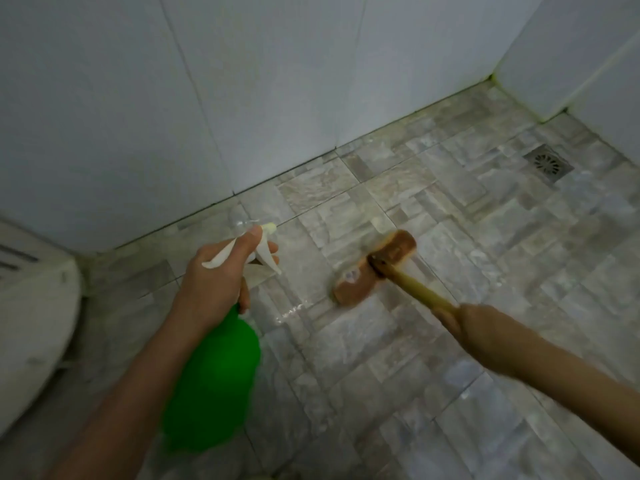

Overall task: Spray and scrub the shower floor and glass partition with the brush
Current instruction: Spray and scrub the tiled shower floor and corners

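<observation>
Brush — handle seemingly within right fingers.

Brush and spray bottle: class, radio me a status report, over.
Left hand grips green spray bottle. Right hand grips brush handle, head on floor. Nothing blocking.

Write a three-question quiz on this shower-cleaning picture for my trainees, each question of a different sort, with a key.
1. True or false: the left hand grips the green spray bottle.
2. The head of the brush rests on: A a bathtub; B the tiled floor; C a towel.
3. Fill in: the right hand holds the brush by its ____.
Key: 1 true; 2 B; 3 handle.
</observation>
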### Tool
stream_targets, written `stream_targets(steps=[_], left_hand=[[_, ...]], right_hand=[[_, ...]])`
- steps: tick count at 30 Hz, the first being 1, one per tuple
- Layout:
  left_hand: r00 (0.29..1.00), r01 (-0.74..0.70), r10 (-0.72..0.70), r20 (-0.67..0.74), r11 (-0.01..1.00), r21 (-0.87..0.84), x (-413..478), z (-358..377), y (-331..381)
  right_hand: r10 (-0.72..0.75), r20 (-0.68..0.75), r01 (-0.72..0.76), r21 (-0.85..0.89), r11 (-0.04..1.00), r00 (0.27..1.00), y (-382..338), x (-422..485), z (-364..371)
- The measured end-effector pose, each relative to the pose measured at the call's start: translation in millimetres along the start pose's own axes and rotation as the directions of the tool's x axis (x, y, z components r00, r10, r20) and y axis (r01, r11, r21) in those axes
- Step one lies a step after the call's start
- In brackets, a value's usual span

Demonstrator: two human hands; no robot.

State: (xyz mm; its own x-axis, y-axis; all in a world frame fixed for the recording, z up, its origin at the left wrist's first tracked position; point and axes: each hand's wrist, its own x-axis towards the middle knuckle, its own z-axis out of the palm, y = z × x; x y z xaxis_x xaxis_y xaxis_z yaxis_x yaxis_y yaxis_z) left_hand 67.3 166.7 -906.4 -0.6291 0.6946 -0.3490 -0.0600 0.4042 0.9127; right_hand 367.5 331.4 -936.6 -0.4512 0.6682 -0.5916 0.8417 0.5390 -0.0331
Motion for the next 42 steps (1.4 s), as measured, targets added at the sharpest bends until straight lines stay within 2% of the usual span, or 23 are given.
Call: stream_targets(steps=[3, 5, 7, 11, 17, 20, 23, 26, 30, 33, 35, 38, 40, 42], left_hand=[[0.998, 0.021, -0.02, -0.061, 0.999, 0.027, -11, -9, -9], [0.993, 0.059, -0.054, -0.104, 0.997, 0.045, -17, -18, -18], [0.983, 0.087, -0.08, -0.164, 0.996, 0.033, -23, -24, -24], [0.971, 0.058, -0.061, -0.23, 0.998, -0.021, -33, -37, -30], [0.956, 0.034, -0.048, -0.289, 0.998, -0.053, -49, -55, -36], [0.938, 0.057, -0.062, -0.342, 0.998, -0.024, -58, -60, -43], [0.927, 0.074, -0.074, -0.366, 0.997, -0.014, -68, -65, -47], [0.915, 0.062, -0.073, -0.396, 0.997, -0.041, -77, -76, -49], [0.889, 0.042, -0.084, -0.45, 0.994, -0.101, -101, -92, -53], [0.873, 0.06, -0.104, -0.477, 0.992, -0.108, -112, -99, -55], [0.862, 0.061, -0.1, -0.497, 0.994, -0.094, -117, -100, -55], [0.847, 0.067, -0.105, -0.521, 0.994, -0.092, -122, -100, -57], [0.847, 0.08, -0.109, -0.52, 0.994, -0.077, -128, -100, -57], [0.847, 0.079, -0.111, -0.521, 0.993, -0.084, -137, -100, -59]], right_hand=[[-0.046, -0.009, 0.045, -0.088, 0.995, 0.999, -4, -11, 2], [-0.088, -0.004, 0.088, -0.035, 0.995, 0.996, -39, 18, -6], [-0.177, -0.078, 0.181, 0.045, 0.983, 0.981, -85, 63, -11], [-0.26, -0.145, 0.273, 0.078, 0.959, 0.955, -144, 120, -22], [-0.147, -0.094, 0.15, 0.025, 0.988, 0.985, -96, 26, 1], [-0.188, -0.074, 0.188, 0.002, 0.982, 0.979, -142, 47, -2], [-0.328, -0.129, 0.332, 0.007, 0.943, 0.936, -201, 87, -6], [-0.36, -0.096, 0.358, -0.032, 0.933, 0.928, -178, 86, -4], [-0.286, 0.024, 0.287, -0.145, 0.947, 0.958, -110, 8, 6], [-0.363, 0.085, 0.372, -0.193, 0.908, 0.928, -150, 6, 13], [-0.474, 0.07, 0.479, -0.099, 0.872, 0.878, -207, 28, 26], [-0.581, 0.013, 0.579, -0.095, 0.81, 0.814, -264, 53, 38], [-0.592, 0.036, 0.591, -0.13, 0.796, 0.805, -237, 45, 42], [-0.574, 0.073, 0.575, -0.214, 0.79, 0.815, -178, 20, 39]])
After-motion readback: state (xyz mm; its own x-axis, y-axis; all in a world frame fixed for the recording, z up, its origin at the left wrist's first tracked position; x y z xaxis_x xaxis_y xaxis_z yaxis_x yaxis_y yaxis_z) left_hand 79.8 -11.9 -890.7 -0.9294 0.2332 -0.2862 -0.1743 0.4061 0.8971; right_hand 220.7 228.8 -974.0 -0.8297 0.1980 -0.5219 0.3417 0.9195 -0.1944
